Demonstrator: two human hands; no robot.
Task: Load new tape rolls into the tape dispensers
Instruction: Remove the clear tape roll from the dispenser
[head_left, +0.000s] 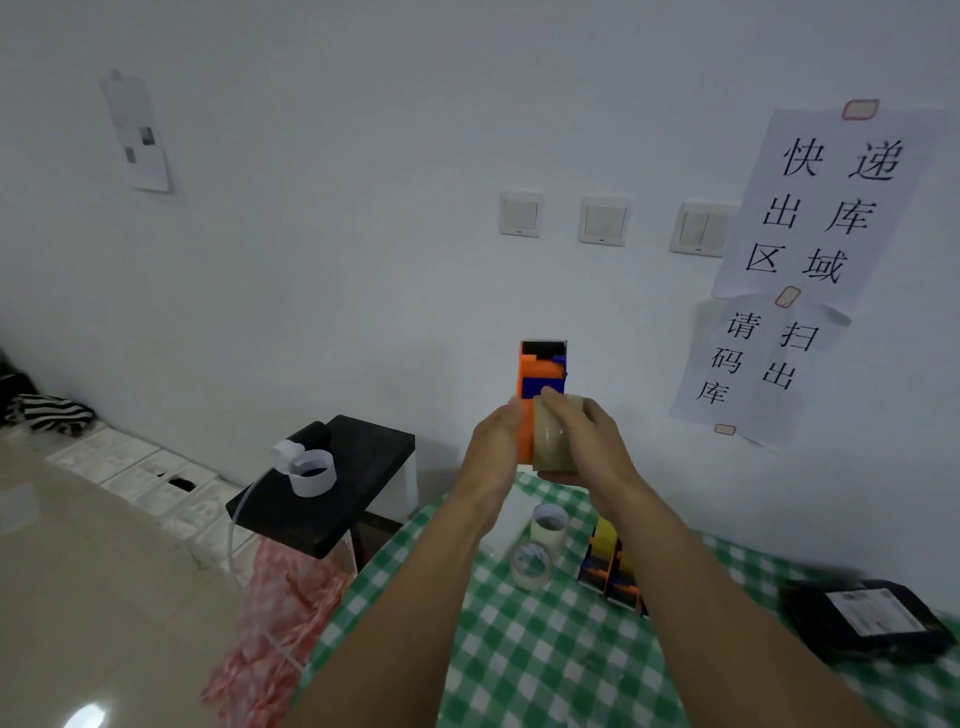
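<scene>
Both hands are raised in front of the wall. My left hand (497, 437) grips an orange and blue tape dispenser (541, 374) by its left side, its black end pointing up. My right hand (576, 428) curls over a clear tan tape roll (551, 447) that sits against the dispenser's right side. Below, on the green checked tablecloth (519, 649), lie two more tape rolls, a whitish one (549, 525) and a clear one (531, 565). A second dispenser (610, 564), blue and orange with yellow tape, stands beside them.
A black parcel with a white label (865, 618) lies at the table's right edge. Left of the table stands a black stool (337, 499) carrying a white label roll (310, 470). Pink cloth (275, 618) hangs below it. Wall switches and paper signs are behind.
</scene>
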